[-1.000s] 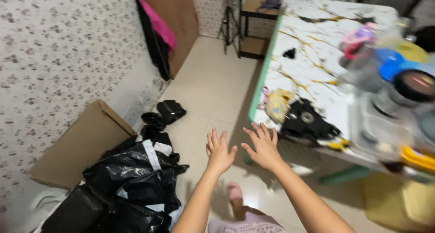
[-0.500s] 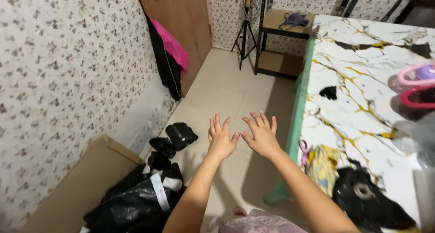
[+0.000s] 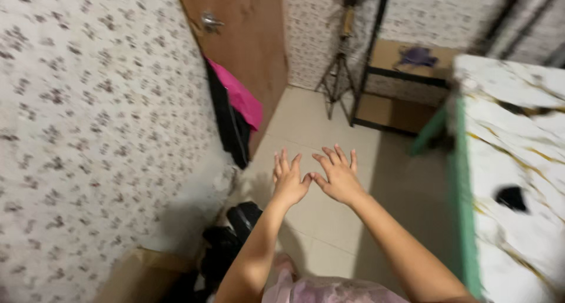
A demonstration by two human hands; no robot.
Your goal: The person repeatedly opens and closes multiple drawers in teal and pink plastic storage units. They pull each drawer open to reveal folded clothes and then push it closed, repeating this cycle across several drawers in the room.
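My left hand (image 3: 289, 178) and my right hand (image 3: 336, 174) are stretched out in front of me, side by side over the beige tiled floor (image 3: 321, 132). Both hold nothing, and their fingers are spread; the thumbs nearly touch. Nothing lies within their reach. The frame is blurred by head motion.
A flower-patterned wall (image 3: 88, 120) runs along the left. A brown door (image 3: 244, 44) has pink and black clothing (image 3: 235, 111) hanging by it. Black bags (image 3: 235, 232) and cardboard (image 3: 141, 276) lie low left. A marble-patterned table with a green edge (image 3: 462, 209) stands right; a tripod (image 3: 341, 55) and a shelf (image 3: 406, 73) stand behind.
The view has swung up and left: the table and its clutter slid off to the right, and the door and tripod came closer. My hands stayed spread and empty, side by side.
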